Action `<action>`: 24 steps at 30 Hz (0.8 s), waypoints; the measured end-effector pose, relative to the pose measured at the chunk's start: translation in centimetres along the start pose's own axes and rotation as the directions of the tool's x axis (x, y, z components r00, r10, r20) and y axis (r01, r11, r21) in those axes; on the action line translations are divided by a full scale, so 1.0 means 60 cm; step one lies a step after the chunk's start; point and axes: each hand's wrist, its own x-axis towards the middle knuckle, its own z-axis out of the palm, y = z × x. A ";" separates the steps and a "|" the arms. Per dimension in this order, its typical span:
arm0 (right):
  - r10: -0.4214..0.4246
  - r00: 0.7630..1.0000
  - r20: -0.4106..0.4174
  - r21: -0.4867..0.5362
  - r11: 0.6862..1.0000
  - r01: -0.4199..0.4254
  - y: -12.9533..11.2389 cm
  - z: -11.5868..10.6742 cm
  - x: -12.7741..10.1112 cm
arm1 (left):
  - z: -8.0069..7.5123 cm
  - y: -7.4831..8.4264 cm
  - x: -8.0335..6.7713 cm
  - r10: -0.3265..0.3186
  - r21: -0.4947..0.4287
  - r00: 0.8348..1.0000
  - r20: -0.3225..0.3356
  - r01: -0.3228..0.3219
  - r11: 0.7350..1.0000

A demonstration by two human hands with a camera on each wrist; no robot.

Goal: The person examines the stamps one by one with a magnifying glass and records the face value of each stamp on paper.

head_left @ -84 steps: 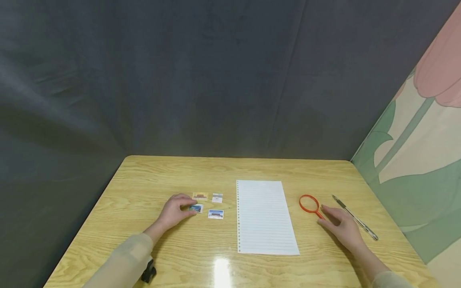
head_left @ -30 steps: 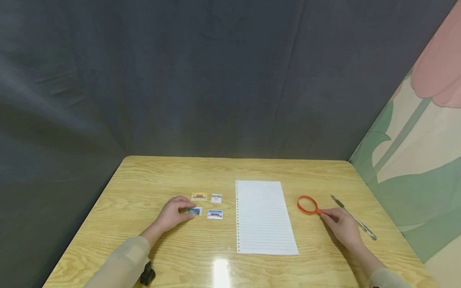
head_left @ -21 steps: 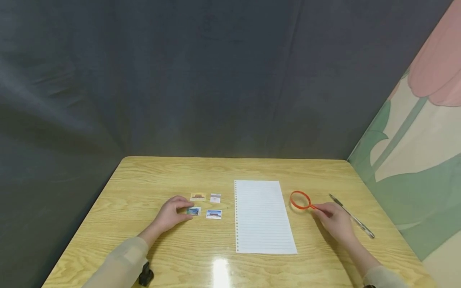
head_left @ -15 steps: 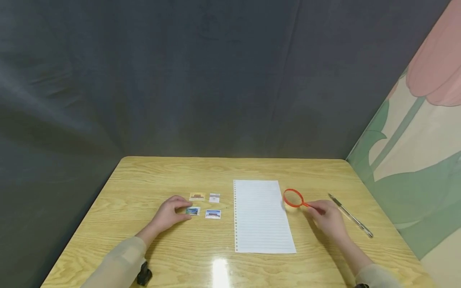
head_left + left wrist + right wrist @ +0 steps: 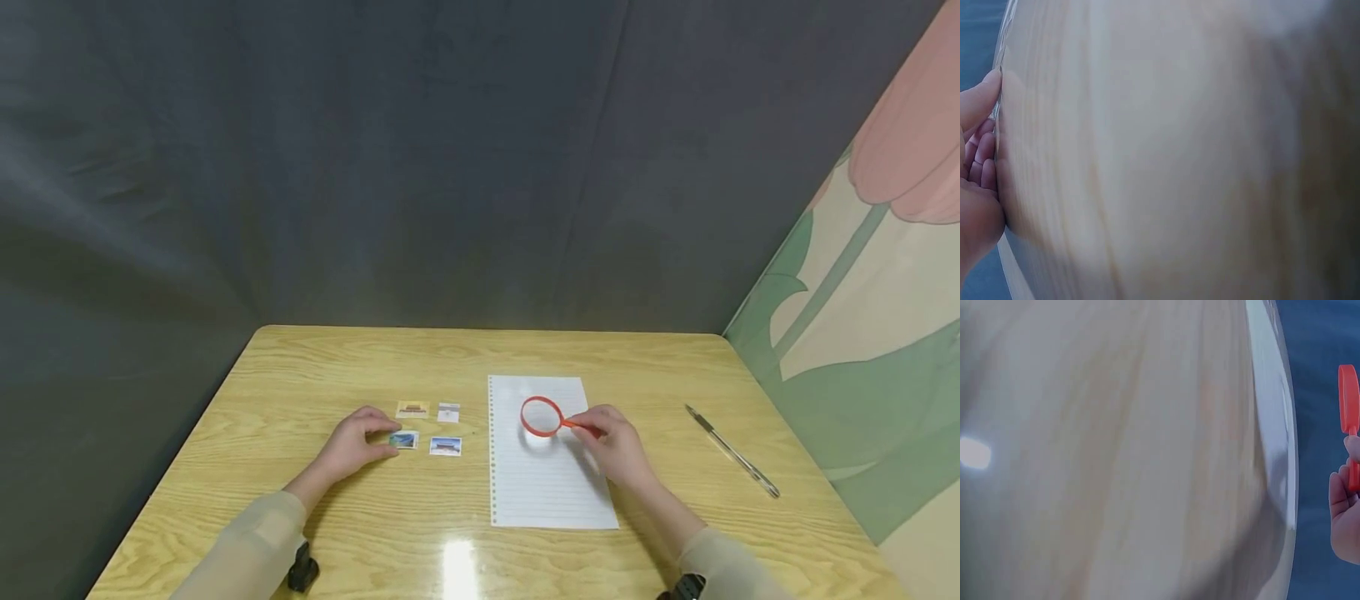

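Note:
My right hand (image 5: 615, 442) pinches the handle of a red magnifying glass (image 5: 562, 418), whose round rim is raised over the upper part of a lined sheet of paper (image 5: 547, 492). In the right wrist view the red magnifying glass (image 5: 1349, 400) stands up from curled fingers. My left hand (image 5: 356, 446) rests on the table with thumb and forefinger spread around the left end of a blue-green stamp (image 5: 406, 440); contact is too small to tell. Close by lie a yellow stamp (image 5: 412, 409), a pale stamp (image 5: 448, 412) and a blue stamp with a building (image 5: 446, 447).
A clear-barrelled pen (image 5: 732, 451) lies slantwise on the wooden table (image 5: 360, 358), right of the paper. A dark curtain (image 5: 450, 208) hangs behind the table, and flowered fabric (image 5: 862, 375) borders its right side. Wrist cameras show on both sleeves.
My right hand has taken hold of the magnifying glass, lifted it and carried it left over the paper. My left hand's fingers have spread slightly off the stamp and otherwise stay in place.

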 end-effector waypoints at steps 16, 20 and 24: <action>-0.058 0.988 0.145 0.140 0.989 0.037 -0.087 0.130 0.045 | 0.001 -0.002 0.001 0.021 0.021 1.000 0.009 -0.021 1.000; -0.072 0.982 0.172 0.114 0.992 0.053 -0.098 0.157 0.047 | 0.002 -0.003 0.003 0.025 0.025 1.000 0.003 -0.025 0.999; -0.073 0.981 0.179 0.102 0.993 0.056 -0.105 0.180 0.049 | 0.002 -0.003 0.003 0.035 0.027 0.999 0.000 -0.035 0.999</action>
